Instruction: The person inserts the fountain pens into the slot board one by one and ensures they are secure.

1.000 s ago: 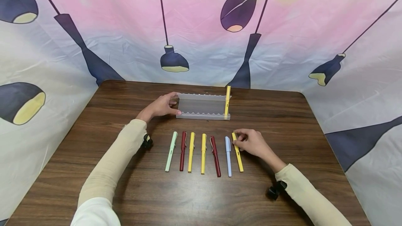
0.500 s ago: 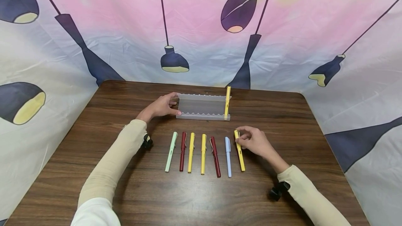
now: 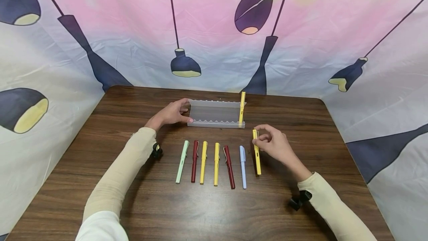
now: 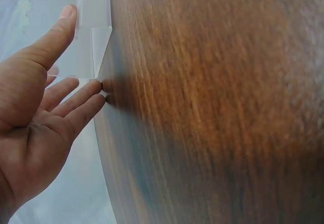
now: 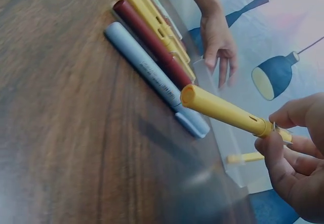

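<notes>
My right hand point(image 3: 275, 145) pinches a yellow pen point(image 3: 256, 155) near its clip end, thumb against fingers. In the right wrist view that pen point(image 5: 223, 110) slants above the table, its barrel end toward the camera. At the back, my left hand point(image 3: 171, 113) holds the left end of a clear plastic pen rack point(image 3: 215, 124), thumb at the front rail and forefinger at the rear. The left wrist view shows the thumb against the clear rack point(image 4: 94, 6), other fingers fairly straight. Another yellow pen point(image 3: 242, 109) lies across the rack's right end.
Before the rack lie a light green pen point(image 3: 182, 163), a dark red pen point(image 3: 194, 162), two yellow pens point(image 3: 203, 163), another dark red pen point(image 3: 229, 167) and a light blue pen point(image 3: 243, 168). A printed cloth point(image 3: 214, 29) hangs behind the wooden table point(image 3: 167, 211).
My right hand has lifted the rightmost yellow pen from the row and carried it away from me and slightly right. My left hand and the rack have stayed put.
</notes>
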A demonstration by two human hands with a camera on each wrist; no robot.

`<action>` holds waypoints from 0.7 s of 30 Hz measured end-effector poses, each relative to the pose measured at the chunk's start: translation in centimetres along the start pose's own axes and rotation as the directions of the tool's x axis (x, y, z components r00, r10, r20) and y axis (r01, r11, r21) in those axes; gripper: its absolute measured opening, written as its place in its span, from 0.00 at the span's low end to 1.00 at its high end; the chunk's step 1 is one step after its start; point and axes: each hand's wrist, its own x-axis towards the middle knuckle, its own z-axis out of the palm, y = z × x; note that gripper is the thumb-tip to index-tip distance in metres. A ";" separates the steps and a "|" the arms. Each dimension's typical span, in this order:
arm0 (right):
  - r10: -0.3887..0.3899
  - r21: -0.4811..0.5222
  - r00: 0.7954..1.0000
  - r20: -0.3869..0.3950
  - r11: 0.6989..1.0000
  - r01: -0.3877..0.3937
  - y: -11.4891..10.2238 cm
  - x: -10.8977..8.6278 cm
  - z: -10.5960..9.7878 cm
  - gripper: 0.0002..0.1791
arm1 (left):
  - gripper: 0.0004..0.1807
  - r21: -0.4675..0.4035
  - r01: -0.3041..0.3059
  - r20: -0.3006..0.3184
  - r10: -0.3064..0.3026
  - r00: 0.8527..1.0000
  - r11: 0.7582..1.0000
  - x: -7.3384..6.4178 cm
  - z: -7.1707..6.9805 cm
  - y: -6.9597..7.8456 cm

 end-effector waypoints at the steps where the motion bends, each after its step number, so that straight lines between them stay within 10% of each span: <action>1: -0.010 -0.002 1.000 -0.006 1.000 0.010 -0.1 0.0 -0.1 0.21 | 0.50 0.002 0.000 0.000 0.000 1.000 1.000 0.0 0.0 0.0; 21: -0.084 -0.042 0.991 -0.102 0.996 0.080 -2.5 1.2 -1.1 0.23 | 0.49 -0.001 -0.021 -0.002 0.021 1.000 1.000 0.1 0.0 -0.2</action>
